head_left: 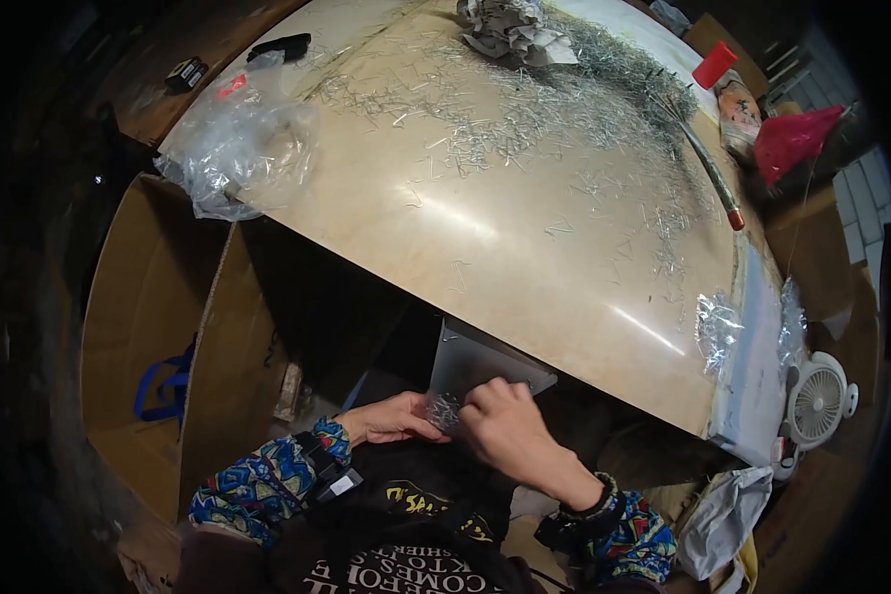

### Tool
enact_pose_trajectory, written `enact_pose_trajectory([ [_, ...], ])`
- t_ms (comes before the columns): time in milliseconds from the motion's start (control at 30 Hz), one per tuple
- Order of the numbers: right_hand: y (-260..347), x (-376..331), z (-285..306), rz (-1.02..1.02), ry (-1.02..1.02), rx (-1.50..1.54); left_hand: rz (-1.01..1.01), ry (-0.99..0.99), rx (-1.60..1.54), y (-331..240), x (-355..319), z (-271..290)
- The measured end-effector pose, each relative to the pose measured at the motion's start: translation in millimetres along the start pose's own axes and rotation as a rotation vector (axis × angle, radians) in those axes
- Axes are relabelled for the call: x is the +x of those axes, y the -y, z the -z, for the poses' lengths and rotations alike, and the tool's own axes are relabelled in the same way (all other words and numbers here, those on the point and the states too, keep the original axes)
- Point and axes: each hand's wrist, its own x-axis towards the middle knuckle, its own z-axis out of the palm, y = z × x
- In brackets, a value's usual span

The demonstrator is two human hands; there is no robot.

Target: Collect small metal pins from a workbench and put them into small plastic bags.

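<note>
In front of my body, below the table edge, hangs a translucent plastic bag (465, 358) with small shiny wire pieces (444, 409) gathered at its lower left. My left hand (398, 418) is closed on that lower left part, thumb and fingers around the bunched pieces. Over the bag's lower right side, my right hand (510, 426) has its fingers curled inward. Whatever lies between those fingertips is hidden behind the back of the hand.
The table (366, 223) bears many scattered bent wire pieces (505, 129), crumpled paper (520, 35), a clear plastic bag (243, 148) and a fork-like tool (708, 163). A cardboard box (148, 327) stands left; a white fan (818, 401) is at right.
</note>
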Motion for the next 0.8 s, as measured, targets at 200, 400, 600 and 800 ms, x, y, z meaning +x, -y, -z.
enact_pose_trajectory([
  [200, 9.1, -4.4, -14.6, -0.203, -0.381, 0.306, -0.014, 0.019, -0.147, 1.3, 2.9, 1.5],
  [400, 2.6, -12.0, -8.6, -0.209, -0.383, 0.606, 0.117, 0.119, -0.043, 12.5, 5.5, 14.4],
  [600, 2.4, -28.9, -20.9, -0.281, -0.233, 0.618, 0.138, 0.152, -0.026, 11.3, -5.0, 15.2],
  [800, 12.8, -27.4, -36.6, -0.085, -0.049, 0.75, 0.004, 0.124, 0.131, -4.9, -23.8, -4.5],
])
